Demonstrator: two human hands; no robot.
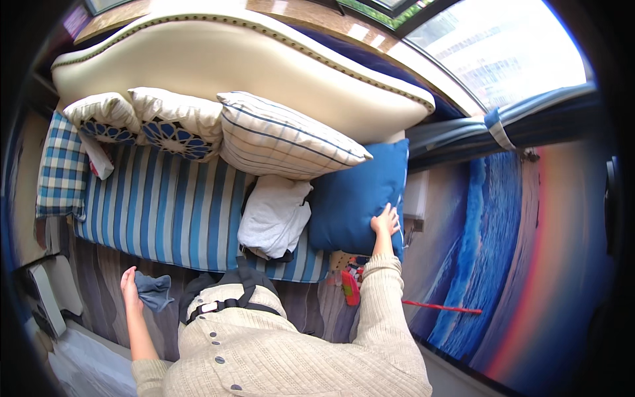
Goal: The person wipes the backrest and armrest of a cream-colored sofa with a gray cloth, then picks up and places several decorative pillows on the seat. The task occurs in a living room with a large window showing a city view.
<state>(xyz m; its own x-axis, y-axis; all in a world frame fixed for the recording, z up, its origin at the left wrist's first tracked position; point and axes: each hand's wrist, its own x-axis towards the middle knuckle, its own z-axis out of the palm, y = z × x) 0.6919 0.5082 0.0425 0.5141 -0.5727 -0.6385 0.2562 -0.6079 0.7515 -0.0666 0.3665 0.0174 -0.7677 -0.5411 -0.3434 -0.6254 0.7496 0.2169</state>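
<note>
My right hand [387, 222] rests with its fingers spread on the right edge of a plain blue cushion [354, 198], which leans at the right end of the bench seat. Bunched against the palm of my left hand [130, 289] is a small grey-blue cloth [154, 291], held over the floor in front of the seat. A folded light grey garment [274, 216] lies on the striped seat pad [163, 198], with something black partly under it. Left of the blue cushion, a large cream cushion with dark stripes [292, 136] leans on the backrest.
Behind the cushions rises a cream studded backrest [238, 62]. Two patterned cushions [176, 124], a checked cushion [62, 171] and a tissue pack [99, 159] are at the left. A red and green object [350, 288] and a red stick [441, 306] are at the right. A tied curtain [496, 129] hangs beside the window.
</note>
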